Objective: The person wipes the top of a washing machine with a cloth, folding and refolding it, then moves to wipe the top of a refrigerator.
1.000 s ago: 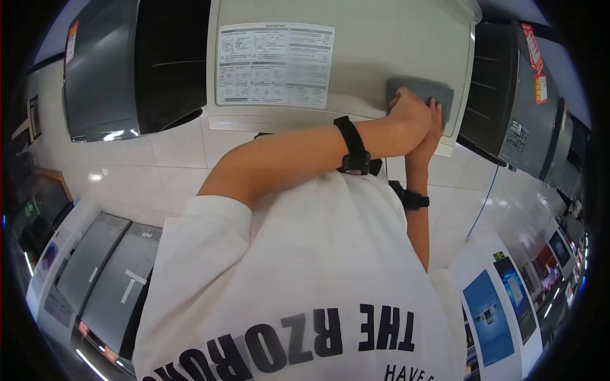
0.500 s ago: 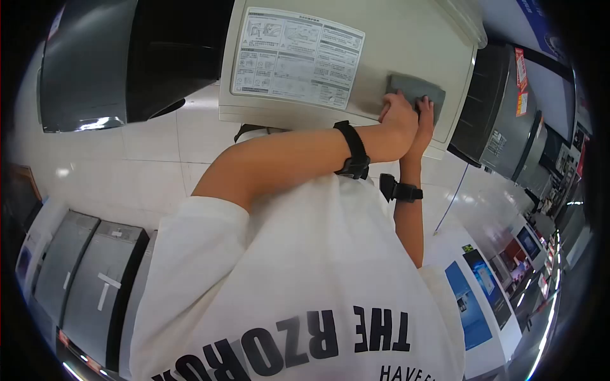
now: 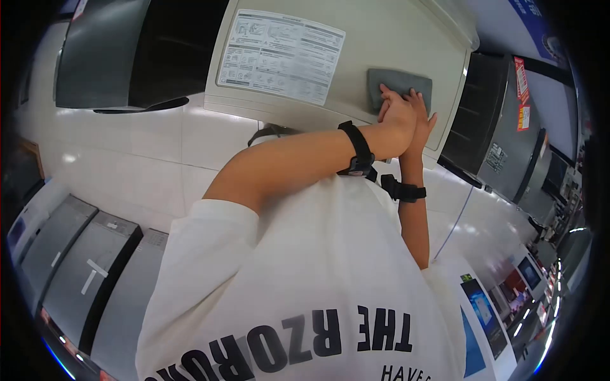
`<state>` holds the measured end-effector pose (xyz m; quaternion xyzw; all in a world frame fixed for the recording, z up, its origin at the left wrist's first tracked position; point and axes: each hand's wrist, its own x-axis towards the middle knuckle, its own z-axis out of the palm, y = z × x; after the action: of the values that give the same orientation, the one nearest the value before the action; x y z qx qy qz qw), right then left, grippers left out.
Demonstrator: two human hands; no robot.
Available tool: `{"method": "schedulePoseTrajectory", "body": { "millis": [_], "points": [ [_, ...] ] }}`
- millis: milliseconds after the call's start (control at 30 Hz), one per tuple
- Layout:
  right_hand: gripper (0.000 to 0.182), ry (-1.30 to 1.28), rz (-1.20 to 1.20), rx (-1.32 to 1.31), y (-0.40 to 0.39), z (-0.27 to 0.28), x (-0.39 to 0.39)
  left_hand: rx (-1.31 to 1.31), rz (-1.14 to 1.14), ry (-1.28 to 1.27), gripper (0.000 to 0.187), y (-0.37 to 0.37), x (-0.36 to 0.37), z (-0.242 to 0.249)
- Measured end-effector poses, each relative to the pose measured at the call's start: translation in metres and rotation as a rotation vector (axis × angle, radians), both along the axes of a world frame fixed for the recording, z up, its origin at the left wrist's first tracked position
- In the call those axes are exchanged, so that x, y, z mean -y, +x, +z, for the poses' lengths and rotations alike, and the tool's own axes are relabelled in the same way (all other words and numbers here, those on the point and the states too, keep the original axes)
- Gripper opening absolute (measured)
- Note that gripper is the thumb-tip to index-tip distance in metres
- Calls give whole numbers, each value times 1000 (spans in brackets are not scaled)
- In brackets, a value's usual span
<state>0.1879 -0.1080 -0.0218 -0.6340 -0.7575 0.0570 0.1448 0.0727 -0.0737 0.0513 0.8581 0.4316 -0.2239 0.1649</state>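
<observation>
A folded grey cloth lies on the pale beige top of an appliance, near its front right part. My left hand reaches across from the left and rests on the cloth, fingers stretched out over it. Close against it, my right hand has its fingertips on the cloth's near right part and its thumb spread out to the side. Part of the right hand is hidden behind the left hand and wrist. A printed instruction sheet is stuck on the same top, left of the cloth.
A dark glossy appliance stands to the left, and another dark one with red labels to the right. Several grey appliances line the lower left behind me. Display screens stand at the lower right on the tiled floor.
The view has shifted, so the appliance top and cloth sit farther left. My fingers lie farther onto the cloth, and my right thumb is now spread apart from its fingers.
</observation>
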Motion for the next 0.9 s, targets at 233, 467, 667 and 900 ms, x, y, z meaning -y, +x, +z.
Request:
{"method": "schedulePoseTrajectory", "body": {
  "millis": [233, 467, 667, 900],
  "points": [
    [51, 21, 23, -126, 18, 19, 7, -80, 35, 111, 66, 29, 13, 4],
    [52, 82, 78, -239, 34, 15, 11, -213, 128, 221, 70, 59, 25, -20],
    [41, 85, 104, -181, 39, 11, 10, -134, 172, 353, 65, 53, 34, -13],
    [38, 59, 129, -255, 49, 17, 2, -193, 112, 272, 59, 61, 25, 4]
  ]
}}
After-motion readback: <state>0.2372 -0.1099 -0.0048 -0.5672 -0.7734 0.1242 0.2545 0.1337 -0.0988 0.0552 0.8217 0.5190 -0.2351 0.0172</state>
